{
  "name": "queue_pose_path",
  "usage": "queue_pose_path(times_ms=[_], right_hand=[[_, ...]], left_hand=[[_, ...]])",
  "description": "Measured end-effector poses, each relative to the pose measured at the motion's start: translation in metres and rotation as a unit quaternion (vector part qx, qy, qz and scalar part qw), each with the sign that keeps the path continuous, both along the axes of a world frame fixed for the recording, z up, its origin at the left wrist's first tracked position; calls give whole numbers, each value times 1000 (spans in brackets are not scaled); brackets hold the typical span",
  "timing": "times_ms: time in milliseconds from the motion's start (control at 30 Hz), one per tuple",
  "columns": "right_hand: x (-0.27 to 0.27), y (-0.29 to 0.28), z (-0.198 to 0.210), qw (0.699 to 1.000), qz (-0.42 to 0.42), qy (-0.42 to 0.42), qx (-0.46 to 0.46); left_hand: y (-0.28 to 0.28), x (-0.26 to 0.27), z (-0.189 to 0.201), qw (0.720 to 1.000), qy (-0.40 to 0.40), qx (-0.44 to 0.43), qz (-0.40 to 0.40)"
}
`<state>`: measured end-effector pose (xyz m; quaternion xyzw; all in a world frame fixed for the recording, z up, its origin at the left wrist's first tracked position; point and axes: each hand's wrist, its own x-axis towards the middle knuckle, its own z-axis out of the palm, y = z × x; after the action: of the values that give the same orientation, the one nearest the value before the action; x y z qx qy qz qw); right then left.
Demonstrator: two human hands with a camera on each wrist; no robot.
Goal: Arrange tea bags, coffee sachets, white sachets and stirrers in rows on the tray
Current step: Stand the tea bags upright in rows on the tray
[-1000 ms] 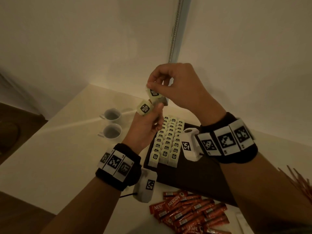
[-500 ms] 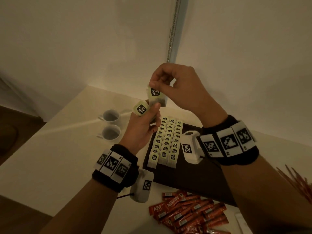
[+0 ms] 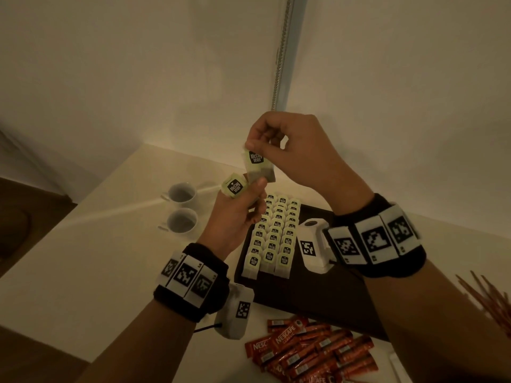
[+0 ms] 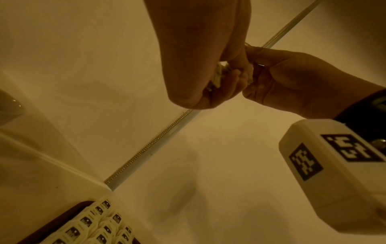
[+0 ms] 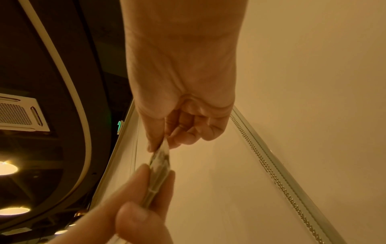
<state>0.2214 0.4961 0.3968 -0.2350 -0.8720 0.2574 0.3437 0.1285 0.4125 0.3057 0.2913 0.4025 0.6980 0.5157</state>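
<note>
White cups (image 3: pixel 181 208) beside dark tray (image 3: pixel 318 294)

Both forearms reach forward and up, each wrist wrapped in a dark band with black-and-white marker squares and a white camera block. The right hand (image 3: pixel 287 150) is the higher one, knuckles up, its thumb and forefinger pinched together pointing down while the other fingers curl into the palm. The left hand (image 3: pixel 237 208) sits just below it, fingers bunched upward with the thumb pressed against them.
</note>
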Motion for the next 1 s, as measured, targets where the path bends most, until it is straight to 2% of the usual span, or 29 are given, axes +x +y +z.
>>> queue_pose_path(times_ms=[200, 367, 500, 600, 733, 900, 1000], right_hand=[[4, 4, -7, 999, -7, 25, -35], [10, 5, -11, 997, -9, 42, -59], [31, 5, -27, 996, -38, 25, -78], [49, 2, -66, 986, -69, -88, -123], [64, -8, -141, 940, -75, -260, -206], [64, -19, -219, 896, -66, -310, -312], [60, -18, -244, 892, -90, -290, -334]], left_hand=[[0, 0, -1, 1000, 3, -13, 7], [-2, -1, -3, 999, 11, -34, -21], [-6, -22, -16, 992, -63, -107, 0], [-11, -42, -30, 982, -128, -138, 26], [-16, -56, -35, 981, -147, -128, 24], [-17, -58, -34, 981, -146, -129, 22], [-17, -56, -31, 981, -141, -134, 18]])
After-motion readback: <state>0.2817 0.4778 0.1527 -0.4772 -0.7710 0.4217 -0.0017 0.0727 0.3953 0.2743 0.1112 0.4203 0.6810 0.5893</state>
